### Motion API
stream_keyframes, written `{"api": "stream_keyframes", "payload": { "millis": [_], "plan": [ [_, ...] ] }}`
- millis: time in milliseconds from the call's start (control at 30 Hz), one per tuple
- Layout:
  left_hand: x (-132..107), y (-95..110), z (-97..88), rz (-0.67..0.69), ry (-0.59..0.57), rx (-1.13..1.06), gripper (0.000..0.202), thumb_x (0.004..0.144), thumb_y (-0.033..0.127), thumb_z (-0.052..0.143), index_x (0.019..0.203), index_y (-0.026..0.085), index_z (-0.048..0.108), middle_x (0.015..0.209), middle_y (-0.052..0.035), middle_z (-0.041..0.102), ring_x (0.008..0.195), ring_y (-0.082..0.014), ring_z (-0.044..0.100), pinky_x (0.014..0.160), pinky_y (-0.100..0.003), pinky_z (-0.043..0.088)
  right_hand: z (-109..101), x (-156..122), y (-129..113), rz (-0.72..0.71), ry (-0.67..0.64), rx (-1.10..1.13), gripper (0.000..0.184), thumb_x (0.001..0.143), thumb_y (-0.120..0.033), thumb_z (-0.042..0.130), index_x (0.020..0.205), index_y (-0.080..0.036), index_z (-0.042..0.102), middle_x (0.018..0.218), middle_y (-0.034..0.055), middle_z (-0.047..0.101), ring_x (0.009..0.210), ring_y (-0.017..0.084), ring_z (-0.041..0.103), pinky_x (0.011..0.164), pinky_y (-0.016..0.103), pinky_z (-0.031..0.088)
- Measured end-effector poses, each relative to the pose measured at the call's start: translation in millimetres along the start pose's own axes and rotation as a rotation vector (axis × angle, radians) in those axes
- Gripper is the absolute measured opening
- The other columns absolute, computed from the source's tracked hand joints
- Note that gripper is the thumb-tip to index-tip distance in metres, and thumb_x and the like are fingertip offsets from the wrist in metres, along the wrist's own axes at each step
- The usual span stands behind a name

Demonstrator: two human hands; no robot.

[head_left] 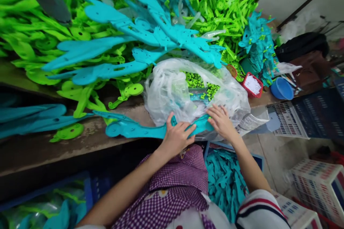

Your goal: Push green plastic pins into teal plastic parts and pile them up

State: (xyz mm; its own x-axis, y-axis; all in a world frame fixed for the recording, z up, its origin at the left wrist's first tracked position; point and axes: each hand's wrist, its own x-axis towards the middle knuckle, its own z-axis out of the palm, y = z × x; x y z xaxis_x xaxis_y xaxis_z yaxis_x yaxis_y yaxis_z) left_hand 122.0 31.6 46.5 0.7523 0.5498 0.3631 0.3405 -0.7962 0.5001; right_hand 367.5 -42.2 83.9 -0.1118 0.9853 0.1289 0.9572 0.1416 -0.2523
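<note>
From the head camera, we looked down at our wooden table [53,150]. Our left hand [176,137] was closed around a long blue piece [134,130], with the fingers curled over its top. The piece lay flat along the near edge of the table, just in front of a clear bag [166,89]. Our right hand [221,121] rested on the right end of the piece, fingers stretched out and close together. We could not tell if the thumb gripped it from below.

The bag stood open, and small green bits [199,80] lay inside it. Farther back were heaps of green pieces [32,35] and more blue pieces [113,18]. To the right stood a red box [252,84] and a blue bowl [281,88]. Down by our knees was a crate [224,179] full of blue parts.

We thought it best to hold the long piece firm and level with both hands, so it did not bend or push the soft bag over.
</note>
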Motion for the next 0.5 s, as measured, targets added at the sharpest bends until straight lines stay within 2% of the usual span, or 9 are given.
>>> {"api": "stream_keyframes", "payload": {
  "millis": [67,133,233,300,333,367,433,467,500],
  "plan": [
    [-1,10,-18.5,0.062,-0.005,0.013,0.025,0.087,0.029,0.065,0.111,0.025,0.07,0.103,-0.0053,0.072,0.094,-0.0225,0.067,0.115,-0.064,0.013,-4,-7,-8,-0.031,-0.037,-0.009,0.039,0.102,-0.046,0.038,0.122,-0.02,0.059,0.107,0.0098,0.067,0.109,0.024,0.057,0.108,0.048,0.033],
    [2,19,-34.7,0.123,-0.017,0.024,0.024,0.087,0.027,0.064,0.111,0.024,0.069,0.102,-0.0053,0.072,0.093,-0.0213,0.067,0.115,-0.062,0.017,-4,-13,-10,-0.014,0.021,-0.025,0.046,0.098,-0.056,0.039,0.111,-0.017,0.06,0.094,0.0099,0.066,0.094,0.025,0.057,0.095,0.045,0.04],
    [12,30,-55.8,0.228,0.004,0.071,0.025,0.09,0.026,0.064,0.113,0.021,0.068,0.111,-0.0087,0.071,0.101,-0.0207,0.066,0.114,-0.054,0.028,7,-14,-3,0.029,0.263,-0.055,0.042,0.095,-0.058,0.045,0.097,-0.019,0.059,0.089,0.0097,0.065,0.089,0.025,0.058,0.084,0.04,0.042],
    [15,35,-68.8,0.265,0.097,0.134,0.034,0.088,0.026,0.067,0.121,0.02,0.065,0.128,-0.0132,0.063,0.117,-0.0249,0.061,0.112,-0.051,0.034,18,-12,3,0.059,0.473,-0.046,0.037,0.096,-0.055,0.045,0.091,-0.02,0.056,0.092,0.0095,0.066,0.091,0.024,0.061,0.085,0.039,0.042],
    [14,38,-74.7,0.271,0.178,0.165,0.042,0.085,0.027,0.071,0.125,0.022,0.064,0.134,-0.0142,0.059,0.122,-0.0275,0.057,0.112,-0.051,0.036,22,-12,6,0.092,0.573,-0.037,0.037,0.097,-0.055,0.043,0.089,-0.021,0.055,0.092,0.0093,0.066,0.091,0.023,0.062,0.085,0.039,0.043],
    [12,40,-79.7,0.273,0.278,0.184,0.049,0.081,0.027,0.075,0.128,0.023,0.063,0.137,-0.0142,0.056,0.124,-0.0295,0.055,0.111,-0.052,0.037,24,-11,9,0.148,0.664,-0.03,0.039,0.097,-0.057,0.041,0.087,-0.021,0.054,0.09,0.0089,0.066,0.088,0.023,0.063,0.083,0.037,0.044],
    [4,42,-84.8,0.281,0.46,0.161,0.059,0.073,0.021,0.082,0.129,0.024,0.062,0.132,-0.0128,0.056,0.118,-0.0292,0.058,0.108,-0.05,0.041,17,-11,17,0.348,0.815,-0.014,0.042,0.097,-0.06,0.038,0.087,-0.021,0.053,0.081,0.0064,0.063,0.078,0.021,0.062,0.075,0.034,0.044],
    [0,42,-84.3,0.288,0.5,0.122,0.061,0.07,0.016,0.082,0.128,0.024,0.063,0.127,-0.0121,0.057,0.114,-0.0276,0.06,0.106,-0.049,0.044,7,-11,25,0.474,0.874,0.003,0.043,0.097,-0.06,0.037,0.087,-0.021,0.052,0.078,0.0048,0.061,0.074,0.02,0.06,0.071,0.031,0.043],
    [-3,41,-81.6,0.29,0.491,0.075,0.062,0.07,0.011,0.081,0.128,0.023,0.063,0.124,-0.0119,0.058,0.111,-0.0263,0.061,0.104,-0.047,0.047,-6,-10,36,0.592,0.922,0.028,0.044,0.097,-0.061,0.036,0.089,-0.021,0.052,0.077,0.0036,0.06,0.072,0.019,0.059,0.069,0.03,0.042]
  ]
}}
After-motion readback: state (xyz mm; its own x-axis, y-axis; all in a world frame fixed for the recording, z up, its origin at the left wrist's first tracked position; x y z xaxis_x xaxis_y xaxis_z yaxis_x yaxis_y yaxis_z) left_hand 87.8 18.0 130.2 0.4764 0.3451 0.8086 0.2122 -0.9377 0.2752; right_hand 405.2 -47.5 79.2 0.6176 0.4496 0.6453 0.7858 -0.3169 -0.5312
